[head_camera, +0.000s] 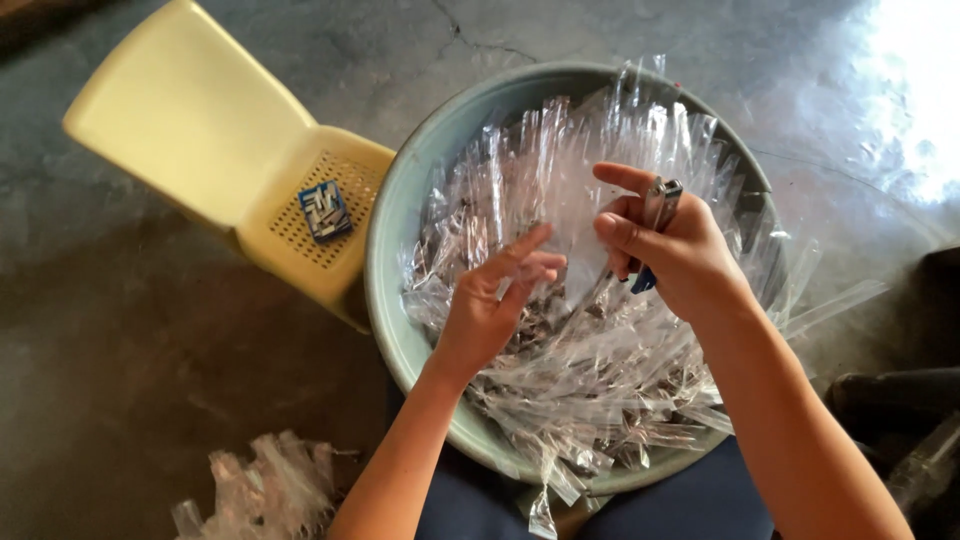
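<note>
1. The right hand is raised over the middle of a wide grey-green basin; its fingers are curled shut around a small metal stapler with a blue part showing below the palm, and the forefinger is stretched out to the left above it.
2. The left hand hovers just beside the right one, palm turned up and fingers spread and loosely open; its fingertips meet the edge of a clear plastic bag that stands up between the two hands; whether the fingers truly pinch that bag or only brush it is hard to tell, since the film is see-through and glaring.
3. The basin sits on the person's lap, over dark blue cloth; it is heaped to the rim with long, narrow clear packets, many with something dark inside, lying every which way; some hang out over the near rim.
4. To the left of the basin, touching or nearly touching its side, stands a pale yellow plastic chair on the concrete floor; on its perforated seat lies a small blue box of staples, open at the top.
5. Near the lower left, on the floor beside the left forearm, lies a separate small pile of clear packets, well apart from the basin's heap.
</note>
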